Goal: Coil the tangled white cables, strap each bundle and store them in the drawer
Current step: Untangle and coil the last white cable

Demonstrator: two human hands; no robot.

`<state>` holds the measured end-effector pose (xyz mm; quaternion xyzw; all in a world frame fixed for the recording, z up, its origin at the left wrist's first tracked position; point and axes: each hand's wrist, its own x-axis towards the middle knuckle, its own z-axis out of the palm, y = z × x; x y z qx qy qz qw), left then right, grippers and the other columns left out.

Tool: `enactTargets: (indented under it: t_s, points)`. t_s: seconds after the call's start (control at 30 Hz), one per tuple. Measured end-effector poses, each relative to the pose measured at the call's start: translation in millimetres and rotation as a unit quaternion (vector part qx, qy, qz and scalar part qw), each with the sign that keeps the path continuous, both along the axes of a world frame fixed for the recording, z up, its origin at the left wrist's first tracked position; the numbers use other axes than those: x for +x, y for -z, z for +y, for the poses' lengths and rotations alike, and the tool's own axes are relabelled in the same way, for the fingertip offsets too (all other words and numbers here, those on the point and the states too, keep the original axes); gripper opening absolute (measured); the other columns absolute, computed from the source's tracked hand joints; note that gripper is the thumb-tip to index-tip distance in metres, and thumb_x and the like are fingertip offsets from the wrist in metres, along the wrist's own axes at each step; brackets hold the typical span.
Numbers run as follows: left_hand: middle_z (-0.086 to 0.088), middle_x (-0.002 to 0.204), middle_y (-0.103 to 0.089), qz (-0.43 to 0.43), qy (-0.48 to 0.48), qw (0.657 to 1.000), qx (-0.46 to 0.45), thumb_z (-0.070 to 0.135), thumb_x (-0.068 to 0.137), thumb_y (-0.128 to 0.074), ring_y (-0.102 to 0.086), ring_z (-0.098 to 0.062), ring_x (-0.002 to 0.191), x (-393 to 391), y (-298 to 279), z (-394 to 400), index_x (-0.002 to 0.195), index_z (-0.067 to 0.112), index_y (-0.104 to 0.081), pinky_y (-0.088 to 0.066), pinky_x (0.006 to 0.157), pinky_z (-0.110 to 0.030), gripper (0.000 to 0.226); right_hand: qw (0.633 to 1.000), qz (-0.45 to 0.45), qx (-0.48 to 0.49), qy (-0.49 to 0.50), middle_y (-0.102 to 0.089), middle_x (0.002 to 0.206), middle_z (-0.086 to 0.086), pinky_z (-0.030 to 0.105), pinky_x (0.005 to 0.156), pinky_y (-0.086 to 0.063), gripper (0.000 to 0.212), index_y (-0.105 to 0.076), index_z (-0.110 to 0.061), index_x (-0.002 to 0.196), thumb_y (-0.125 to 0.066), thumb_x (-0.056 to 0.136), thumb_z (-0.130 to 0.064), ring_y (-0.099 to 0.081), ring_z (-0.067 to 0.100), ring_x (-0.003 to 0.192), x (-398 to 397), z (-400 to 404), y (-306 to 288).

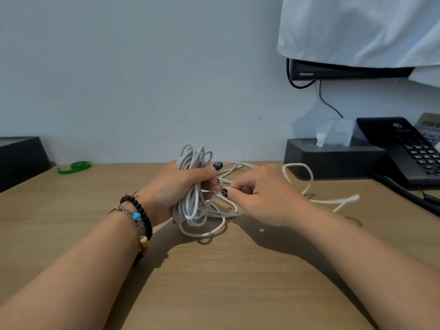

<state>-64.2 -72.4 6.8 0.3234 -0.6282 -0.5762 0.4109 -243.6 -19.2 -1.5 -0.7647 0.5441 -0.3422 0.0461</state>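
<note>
White, thin, round cable loops (191, 184) stand up and down in the left hand (177, 186), whose fingers wrap tight around them. The right hand (258, 195) is just beside it and pinches one strand. The loose cable tail (309, 184) trails away past the right hand, over bare wooden desk (214, 282).

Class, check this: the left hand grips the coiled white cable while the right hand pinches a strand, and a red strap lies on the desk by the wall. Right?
Not quite: the strap is green, not red, as the head view shows. The left hand does grip the coiled white cable, and the right hand pinches a strand.
</note>
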Motion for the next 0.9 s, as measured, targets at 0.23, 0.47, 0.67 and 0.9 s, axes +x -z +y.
enactTargets:
  t_s: [0.23, 0.47, 0.67, 0.9]
  points:
    - [-0.021, 0.089, -0.073, -0.079, 0.026, 0.996, 0.034, 0.007, 0.092, -0.061, -0.07, -0.021, 0.065, -1.1, -0.7, 5.2, 0.098, -0.003, -0.064, -0.059, 0.058, -0.031, 0.013, 0.998, -0.012, -0.04, 0.041, -0.049, 0.049, -0.009, 0.027, 0.051, -0.034, 0.024, -0.075, -0.021, 0.071, -0.065, 0.089, -0.034, -0.043, 0.012, 0.052, -1.5, 0.0, -3.1]
    - [-0.007, 0.06, -0.06, -0.093, 0.011, 0.996, 0.006, 0.01, 0.095, -0.057, -0.054, -0.015, 0.049, -0.3, 2.8, 1.9, 0.079, 0.006, -0.062, -0.05, 0.059, -0.03, 0.018, 0.997, -0.006, -0.051, 0.051, -0.048, 0.048, -0.014, 0.019, 0.052, -0.033, 0.029, -0.073, -0.021, 0.069, -0.07, 0.083, -0.046, -0.048, 0.004, 0.055, 0.4, 0.9, -1.8]
    - [-0.003, 0.055, -0.055, 0.034, -0.106, 0.994, -0.019, 0.027, 0.086, -0.068, -0.05, -0.016, 0.046, 13.5, -0.7, -11.8, 0.073, 0.011, -0.057, -0.047, 0.056, -0.03, 0.024, 0.987, -0.089, -0.115, 0.065, -0.066, 0.079, -0.014, 0.016, 0.068, -0.042, 0.012, -0.078, -0.02, 0.093, -0.066, 0.092, -0.022, -0.058, 0.0, 0.076, -17.9, -9.2, -8.7]
    - [-0.003, 0.056, -0.058, -0.093, -0.012, 0.994, -0.053, 0.018, 0.076, -0.072, -0.054, -0.013, 0.048, 0.7, 6.5, 3.2, 0.077, 0.006, -0.061, -0.051, 0.05, -0.021, 0.016, 0.988, -0.096, -0.109, 0.048, -0.057, 0.07, -0.015, 0.014, 0.062, -0.035, 0.016, -0.079, -0.02, 0.095, -0.065, 0.092, -0.015, -0.053, 0.002, 0.069, -22.7, -11.0, -6.4]
